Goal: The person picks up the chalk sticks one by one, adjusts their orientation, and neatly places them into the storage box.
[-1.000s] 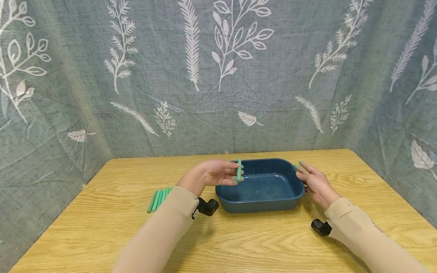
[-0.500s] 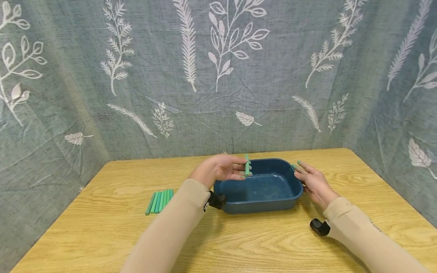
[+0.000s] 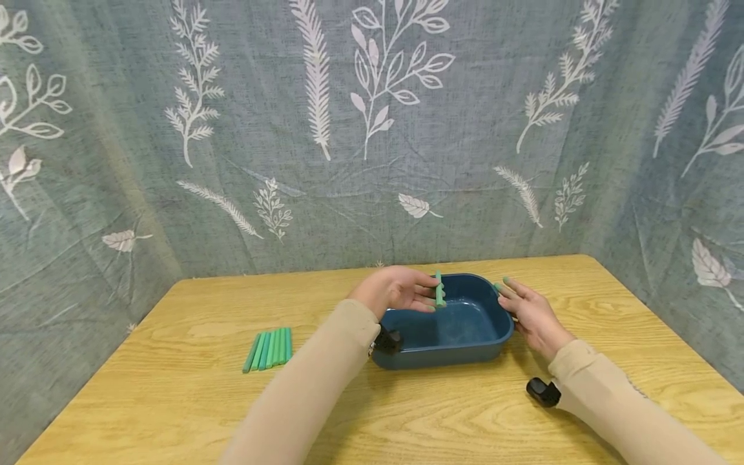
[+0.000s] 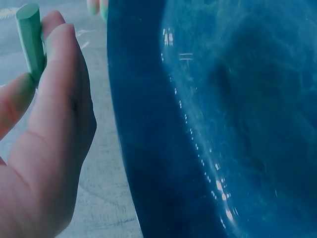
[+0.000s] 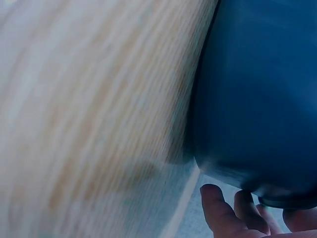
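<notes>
My left hand [image 3: 407, 289] pinches a faceted green stick [image 3: 439, 290] between thumb and fingertips, holding it upright over the dark blue tub [image 3: 438, 357]. Up close in the left wrist view, the green stick [image 4: 30, 39] shows its flat end, with the thumb tip on one side and the fingers on the other. My right hand [image 3: 537, 320] is at the tub's right end, its fingers loosely extended beside the rim. From the right wrist, several of its fingers [image 5: 218, 210] show close to the tub's outer wall [image 5: 257, 99].
Several green sticks [image 3: 268, 349] lie side by side on the wooden table [image 3: 174, 400], left of the tub. A leaf-patterned curtain [image 3: 244, 116] hangs behind and at both sides. Black wrist cameras [image 3: 542, 392] stick out below the sleeves.
My left hand has moved right with the green stick, from the tub's left part to over its middle. The row of sticks now shows fully. The right hand has stayed at the rim.
</notes>
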`<state>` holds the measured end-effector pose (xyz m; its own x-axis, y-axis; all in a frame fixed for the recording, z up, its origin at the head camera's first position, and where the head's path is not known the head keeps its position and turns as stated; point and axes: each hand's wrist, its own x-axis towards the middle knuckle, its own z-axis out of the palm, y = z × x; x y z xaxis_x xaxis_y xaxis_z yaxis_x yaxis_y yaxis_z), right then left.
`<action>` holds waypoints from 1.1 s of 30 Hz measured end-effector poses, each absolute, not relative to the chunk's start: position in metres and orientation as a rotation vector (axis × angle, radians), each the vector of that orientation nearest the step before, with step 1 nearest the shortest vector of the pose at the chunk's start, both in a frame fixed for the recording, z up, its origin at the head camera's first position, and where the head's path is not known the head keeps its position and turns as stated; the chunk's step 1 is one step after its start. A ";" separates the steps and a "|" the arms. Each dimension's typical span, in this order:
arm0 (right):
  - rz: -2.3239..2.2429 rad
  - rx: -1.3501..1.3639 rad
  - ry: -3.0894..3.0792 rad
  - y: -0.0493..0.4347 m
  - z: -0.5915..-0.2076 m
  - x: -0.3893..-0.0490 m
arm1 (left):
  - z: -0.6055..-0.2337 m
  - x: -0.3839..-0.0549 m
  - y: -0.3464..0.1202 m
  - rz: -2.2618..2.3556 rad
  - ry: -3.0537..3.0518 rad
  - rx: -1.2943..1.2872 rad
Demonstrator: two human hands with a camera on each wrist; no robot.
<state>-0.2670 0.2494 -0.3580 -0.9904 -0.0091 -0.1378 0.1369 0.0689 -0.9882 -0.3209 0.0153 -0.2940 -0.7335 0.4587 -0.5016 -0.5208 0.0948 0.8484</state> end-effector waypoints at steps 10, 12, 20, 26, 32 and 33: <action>-2.046 0.108 2.229 0.250 -0.355 -0.270 | -0.299 -0.330 0.039 1.689 1.659 -0.125; -2.039 0.108 2.234 0.250 -0.355 -0.270 | -0.300 -0.334 0.045 1.672 1.663 -0.131; -2.045 0.123 2.236 0.253 -0.356 -0.269 | -0.306 -0.343 0.063 1.575 1.698 -0.149; -2.037 0.112 2.242 0.251 -0.357 -0.269 | -0.317 -0.346 0.071 1.557 1.676 -0.174; -2.056 0.132 2.220 0.248 -0.357 -0.269 | -0.329 -0.350 0.080 1.507 1.682 -0.214; -2.062 0.139 2.217 0.247 -0.357 -0.269 | -0.331 -0.351 0.082 1.499 1.686 -0.216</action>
